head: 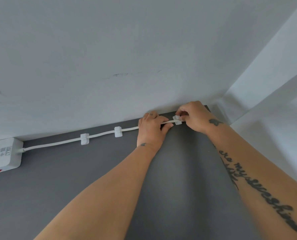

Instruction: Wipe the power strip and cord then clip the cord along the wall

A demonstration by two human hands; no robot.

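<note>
The power strip point(3, 155) lay at the left of the desk point(74, 179), its cord point(57, 144) seated in two clips point(84, 139) along the wall point(109, 58). Further right, the left hand point(151, 129) gripped the cord and the right hand point(194, 116) pinched the third clip point(177, 120) — apparently its flap, though fingers hid it. The step called for a taut, level cord and square pressure on the clip.

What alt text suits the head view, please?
The left hand holds a white cord while the right hand pinches a small white plastic clip on it. Two matching clips hold the cord nearer a white rectangular power strip.
</note>
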